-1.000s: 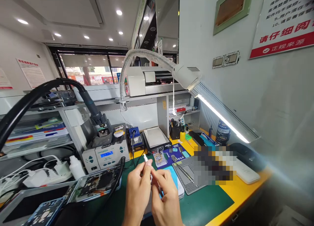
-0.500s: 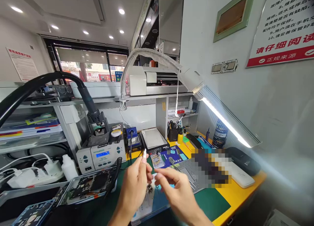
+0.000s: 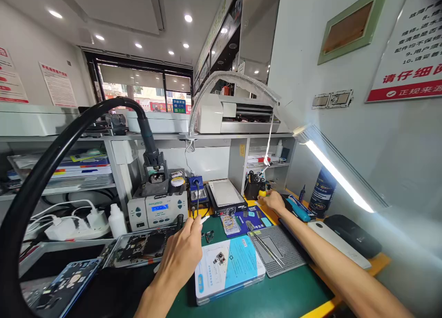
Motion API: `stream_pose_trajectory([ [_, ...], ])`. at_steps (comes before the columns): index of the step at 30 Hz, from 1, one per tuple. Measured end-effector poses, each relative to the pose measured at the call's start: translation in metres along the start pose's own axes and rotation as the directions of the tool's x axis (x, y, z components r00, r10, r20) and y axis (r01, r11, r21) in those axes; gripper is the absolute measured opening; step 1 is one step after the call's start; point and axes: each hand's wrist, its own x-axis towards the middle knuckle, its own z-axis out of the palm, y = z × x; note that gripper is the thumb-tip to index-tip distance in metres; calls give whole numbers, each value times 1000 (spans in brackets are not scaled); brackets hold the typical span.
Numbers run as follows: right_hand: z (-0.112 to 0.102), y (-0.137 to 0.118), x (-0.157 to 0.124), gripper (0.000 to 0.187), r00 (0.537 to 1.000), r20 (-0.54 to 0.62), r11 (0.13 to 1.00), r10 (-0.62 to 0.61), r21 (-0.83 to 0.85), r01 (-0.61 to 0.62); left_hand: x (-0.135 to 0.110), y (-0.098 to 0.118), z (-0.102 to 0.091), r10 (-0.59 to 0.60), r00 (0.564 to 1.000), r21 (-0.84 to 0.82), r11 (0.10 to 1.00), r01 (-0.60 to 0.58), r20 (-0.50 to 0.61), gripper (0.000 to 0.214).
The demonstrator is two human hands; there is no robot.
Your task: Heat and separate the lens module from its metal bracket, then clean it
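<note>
My left hand (image 3: 182,257) rests low over the green mat (image 3: 283,292), fingers pinched on a thin white stick (image 3: 203,219) whose tip points right. Just right of it lies a small metal part (image 3: 209,237). A white and blue flat box (image 3: 228,269) with a tiny component on top lies by the wrist. My right hand (image 3: 274,201) is stretched far back to the yellow desk edge, beside a small yellow bottle (image 3: 262,192) and a black tool cup (image 3: 252,187). Its fingers curl down; what they touch is hidden.
A hot-air station (image 3: 157,209) with a thick black hose (image 3: 51,170) stands at left. An opened phone (image 3: 140,248) lies before it. A heating plate (image 3: 224,196), a grey grid mat with tweezers (image 3: 274,251), a blue tube (image 3: 299,208), a dark can (image 3: 320,192) and a lamp bar (image 3: 336,175) are at right.
My right hand left the stick and reached far back to the right rear of the desk. My left hand dropped toward the mat, keeping the stick. The view swung slightly left.
</note>
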Motion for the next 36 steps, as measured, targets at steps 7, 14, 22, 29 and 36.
stream_pose_trajectory([
  [7, -8, -9, -22, 31, 997, 73, 998, -6, -57, 10, 0, 1, -9, 4, 999, 116, 993, -9, 39, 40],
  [14, -18, -68, -99, 15, 877, 243, 910, -414, 116, 397, 1, 12, -17, 47, 998, 176, 983, -55, 49, 43],
  [22, -18, -108, -140, 27, 768, 346, 841, -540, 187, 507, 2, 8, -28, 37, 999, 225, 974, -32, -16, 39],
  [29, -32, -118, -144, 29, 754, 424, 860, -501, 151, 487, 4, 8, -30, 41, 999, 217, 976, -33, -35, 35],
  [36, -39, -119, -146, 30, 739, 480, 874, -473, 147, 464, 4, 7, -29, 39, 998, 222, 975, -29, -41, 37],
])
